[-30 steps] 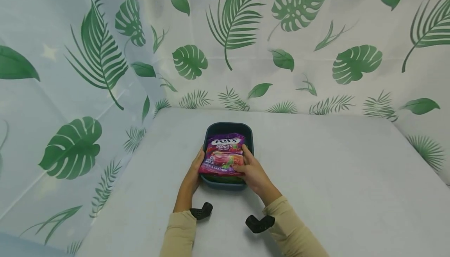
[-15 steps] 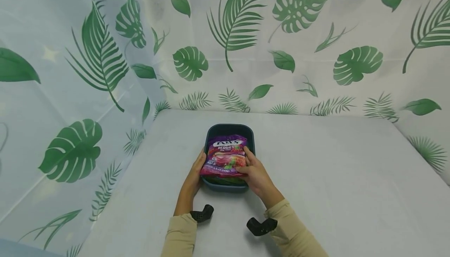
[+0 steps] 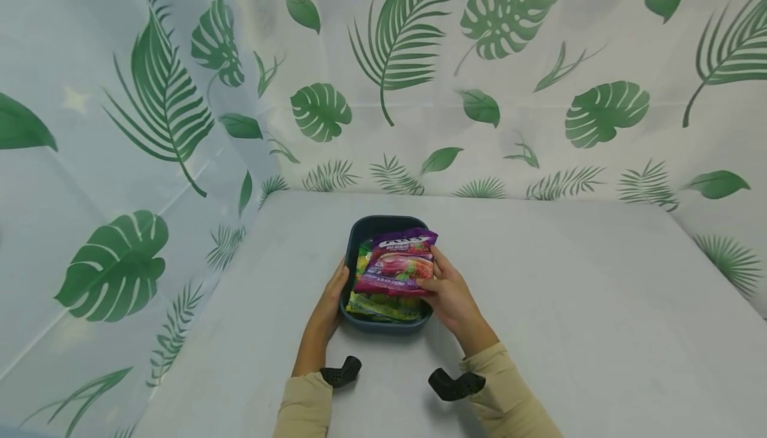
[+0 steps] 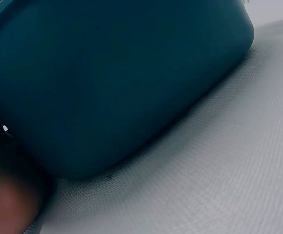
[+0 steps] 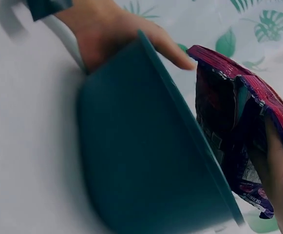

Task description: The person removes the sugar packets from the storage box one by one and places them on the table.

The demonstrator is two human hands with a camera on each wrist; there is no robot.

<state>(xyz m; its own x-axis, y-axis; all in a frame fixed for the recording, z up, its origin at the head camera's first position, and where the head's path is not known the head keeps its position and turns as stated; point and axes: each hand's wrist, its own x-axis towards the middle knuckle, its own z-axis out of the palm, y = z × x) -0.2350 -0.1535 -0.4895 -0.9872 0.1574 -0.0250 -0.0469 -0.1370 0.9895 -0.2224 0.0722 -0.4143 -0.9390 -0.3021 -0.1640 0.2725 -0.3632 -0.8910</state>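
Observation:
My right hand point(image 3: 457, 301) pinches the right edge of a purple-red Fox's Berries candy bag point(image 3: 397, 270), tilted over a dark teal plastic bin point(image 3: 383, 327). In the right wrist view the candy bag point(image 5: 216, 100) is above the rim, with fingers behind it. Beneath it, green and yellow packets point(image 3: 383, 308) lie inside the bin. My left hand point(image 3: 326, 306) rests along the bin's left outer wall; in the right wrist view one straight finger reaches past the rim. The left wrist view is mostly filled by the bin's wall point(image 4: 112, 87).
The bin stands on a white table point(image 3: 569, 305). Behind and to the left hang white sheets point(image 3: 419, 112) printed with green leaves. Black wrist mounts point(image 3: 343, 373) stick out from both sleeves.
The right hand has lifted the candy bag and shifted it right, uncovering more of the green and yellow packets. My left hand stays against the bin.

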